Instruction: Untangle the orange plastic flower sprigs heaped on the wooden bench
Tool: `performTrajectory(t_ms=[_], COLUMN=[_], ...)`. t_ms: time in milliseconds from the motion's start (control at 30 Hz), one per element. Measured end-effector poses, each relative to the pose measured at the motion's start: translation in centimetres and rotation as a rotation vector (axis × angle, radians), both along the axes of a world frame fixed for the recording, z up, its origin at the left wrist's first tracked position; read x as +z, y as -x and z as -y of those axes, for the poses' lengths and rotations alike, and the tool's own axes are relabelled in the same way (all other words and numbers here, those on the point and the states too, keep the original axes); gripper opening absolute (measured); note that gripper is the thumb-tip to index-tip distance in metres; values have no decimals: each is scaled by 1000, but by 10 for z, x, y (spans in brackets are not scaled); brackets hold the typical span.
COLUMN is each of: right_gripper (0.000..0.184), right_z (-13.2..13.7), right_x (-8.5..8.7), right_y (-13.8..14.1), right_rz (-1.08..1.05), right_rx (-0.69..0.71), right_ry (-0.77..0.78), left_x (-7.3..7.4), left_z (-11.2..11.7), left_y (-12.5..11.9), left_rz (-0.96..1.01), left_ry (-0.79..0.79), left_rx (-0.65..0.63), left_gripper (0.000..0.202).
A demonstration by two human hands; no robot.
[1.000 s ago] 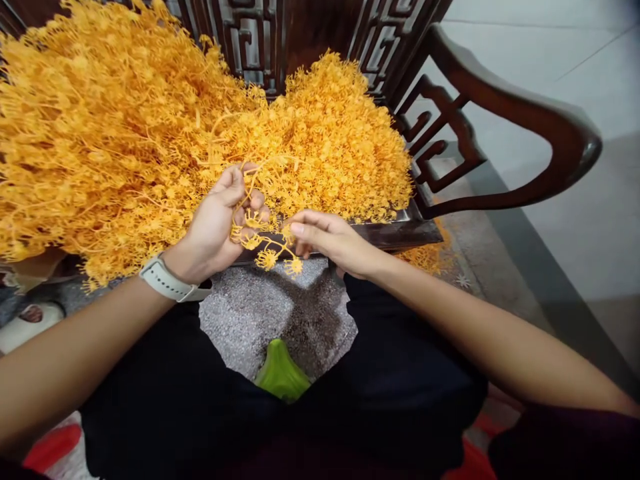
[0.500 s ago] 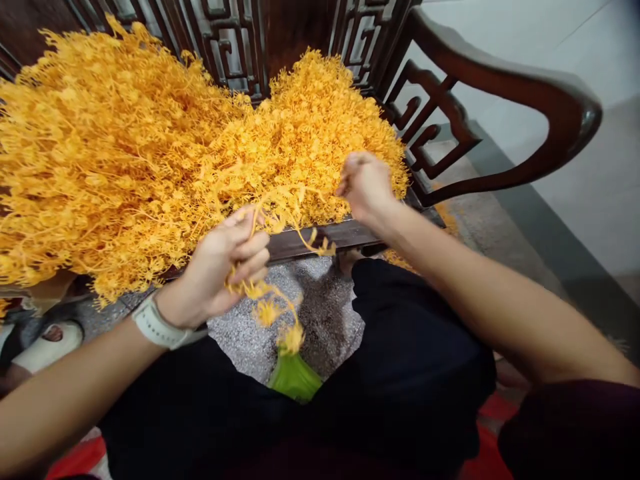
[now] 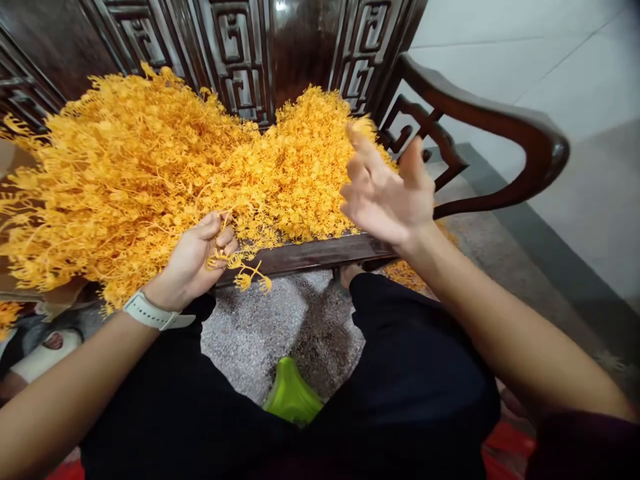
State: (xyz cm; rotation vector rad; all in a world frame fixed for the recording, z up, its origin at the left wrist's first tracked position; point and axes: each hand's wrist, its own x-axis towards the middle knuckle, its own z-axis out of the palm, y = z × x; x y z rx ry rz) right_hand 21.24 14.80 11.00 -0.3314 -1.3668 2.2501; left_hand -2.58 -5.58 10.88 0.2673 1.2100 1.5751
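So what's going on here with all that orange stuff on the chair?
A seated person faces a pile of orange sprigs heaped on a dark carved wooden chair. Their left hand, a white watch on its wrist, is closed on a sprig at the pile's front edge, tips hanging over the seat rim. Their right hand is open and raised over the pile's right side, holding nothing. A green object sits on the floor between their knees.

- Dark wooden chair (image 3: 320, 253) with a curved armrest (image 3: 500, 127) on the right of my feed and a carved fretwork back (image 3: 240, 60) up top
- Grey speckled floor (image 3: 260, 333) below the seat edge
- Something bright green (image 3: 293, 397) sitting on that floor
- White shoe-looking thing (image 3: 43, 350) far left, can't say for sure
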Motion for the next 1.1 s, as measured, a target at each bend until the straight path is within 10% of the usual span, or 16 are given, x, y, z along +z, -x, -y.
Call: performTrajectory(t_ms=[100,300,433,600,667,900,1100], right_gripper=[26,22,18,38,44,14,20], right_z=[-13,10,20,21,11,-5,48], right_x=[-14,-31,-3,23,18,-26,-40], right_y=[14,27,14,0,3,29,35], right_rz=[89,136,193,192,131,90,314], right_rx=[-255,-76,300,986,859,-318,49], right_ry=[190,9,-365,-385,-283,311,111], left_x=[-4,-8,-7,-10,-14,-23,-27], left_z=[2,2,0,-6,-10,-14,-11], left_y=[-10,-30,-31,-18,-13,-12,-14], left_rz=[11,56,26,-17,-30,12,110], left_ry=[2,-40,-80,-114,-127,-76,-153], left_rx=[-58,-131,-147,-122,-112,-97,-139], left_gripper=[17,15,16,15,17,19,14])
